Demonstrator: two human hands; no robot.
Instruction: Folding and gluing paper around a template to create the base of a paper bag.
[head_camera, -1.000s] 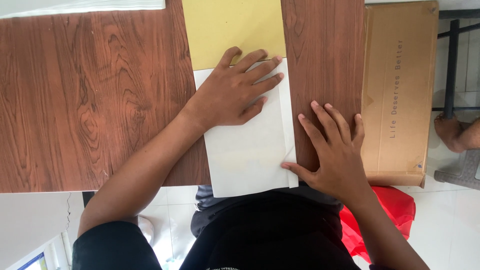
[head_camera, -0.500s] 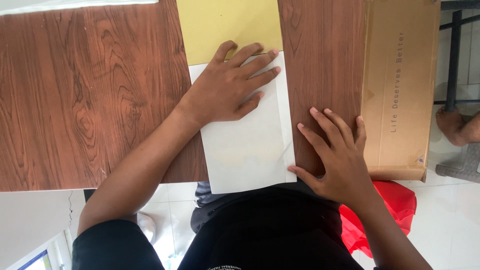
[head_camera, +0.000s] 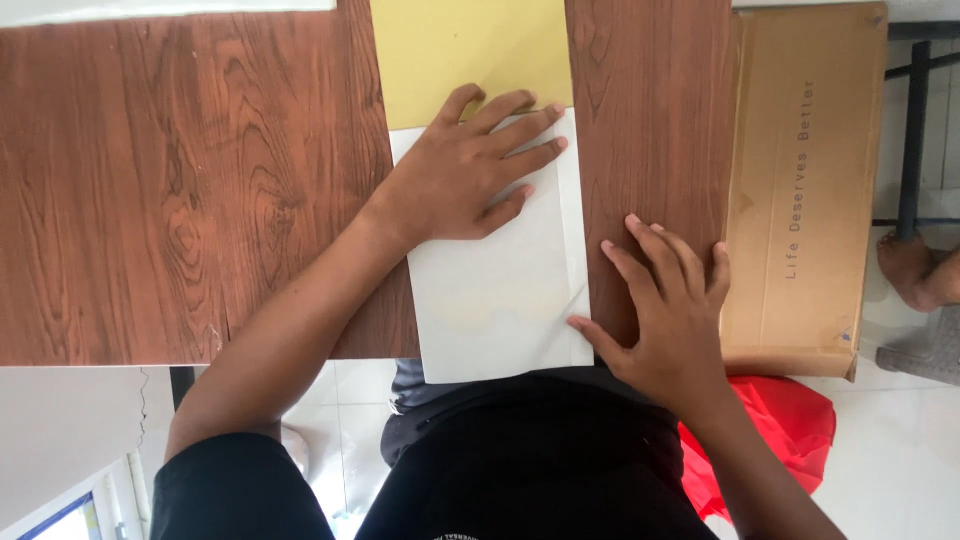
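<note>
Since the earlier frame, the left hand (head_camera: 462, 170) has slid a little toward the far end of the white rectangular paper sheet (head_camera: 500, 290), while the right hand (head_camera: 668, 310) has barely shifted along the sheet's right edge.

Head view: I see the white sheet lying in the middle of the wood-grain brown worktop (head_camera: 180, 190), its long axis running away from the person, its near end overhanging the worktop edge. Both hands are spread flat, pinching nothing. The left hand presses on the sheet's far half, fingers pointing right; the right hand rests on the worktop just beside the sheet, its thumb touching the near right edge. The left hand is thus the one on the sheet itself. A yellow paper sheet (head_camera: 470, 55) lies beyond, its near edge tucked under the white one and the left fingers. A flat brown cardboard box (head_camera: 810, 190) lies right of the worktop. A red bag (head_camera: 775, 430) is partly hidden by the right forearm; another person's foot (head_camera: 915, 270) is cut off at the right border.
</note>
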